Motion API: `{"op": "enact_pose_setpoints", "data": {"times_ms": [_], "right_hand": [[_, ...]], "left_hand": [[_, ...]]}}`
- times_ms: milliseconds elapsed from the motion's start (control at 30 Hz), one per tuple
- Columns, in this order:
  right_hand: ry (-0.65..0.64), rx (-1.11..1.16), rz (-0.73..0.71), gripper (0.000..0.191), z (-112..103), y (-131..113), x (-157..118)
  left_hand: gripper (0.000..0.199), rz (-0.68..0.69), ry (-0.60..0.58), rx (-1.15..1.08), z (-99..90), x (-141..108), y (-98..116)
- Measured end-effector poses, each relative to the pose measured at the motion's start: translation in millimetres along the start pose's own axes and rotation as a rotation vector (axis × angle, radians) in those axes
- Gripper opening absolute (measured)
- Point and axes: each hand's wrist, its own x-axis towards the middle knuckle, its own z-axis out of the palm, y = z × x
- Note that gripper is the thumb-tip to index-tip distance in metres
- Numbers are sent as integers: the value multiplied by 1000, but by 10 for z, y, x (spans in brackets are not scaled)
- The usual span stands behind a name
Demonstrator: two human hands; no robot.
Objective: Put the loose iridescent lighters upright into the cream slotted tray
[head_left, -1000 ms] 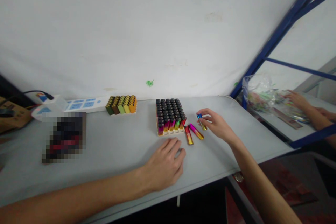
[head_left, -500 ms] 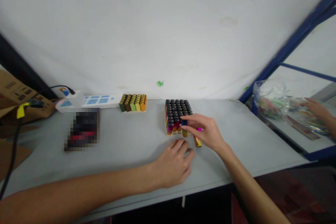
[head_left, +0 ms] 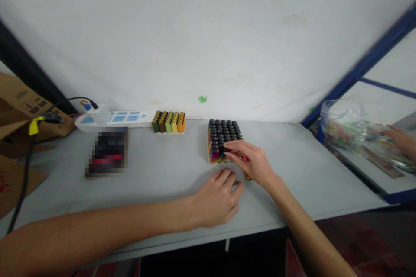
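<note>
Fingertips of my right hand (head_left: 258, 165) bend over the near row of a tightly packed block of black-topped pieces (head_left: 224, 132) on the worktop (head_left: 156, 181); the block stands upright in a pale tray (head_left: 213, 162). Thumb and forefinger flank a black top, but I cannot tell whether they pinch it. My left hand (head_left: 218, 201) rests just short of the tray, fingers loosely curled, thumb apart. I judge the tray nearly full, though my hand hides its near right corner. Outside it, a red end (head_left: 244, 158) and a gold end (head_left: 248, 178) show beneath my palm; how many loose pieces they belong to is hidden.
</note>
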Motion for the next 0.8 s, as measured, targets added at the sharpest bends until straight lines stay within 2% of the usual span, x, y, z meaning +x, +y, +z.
{"op": "enact_pose_setpoints", "data": {"times_ms": [100, 333, 433, 667, 800], "right_hand": [[-6, -3, -37, 19, 17, -23, 22], [-113, 85, 45, 21, 31, -109, 81], [-99, 83, 56, 20, -5, -103, 91], [-110, -9, -27, 14, -80, -72, 83], [-141, -41, -37, 14, -27, -38, 81]], "left_hand": [[30, -5, -14, -4, -1, 0, -3], [32, -6, -26, 2, 7, -1, -11], [30, -6, -21, -12, 9, 0, -12], [29, 5, -14, 0, 13, 5, -19], [26, -5, -1, -16, 23, 2, -23]]}}
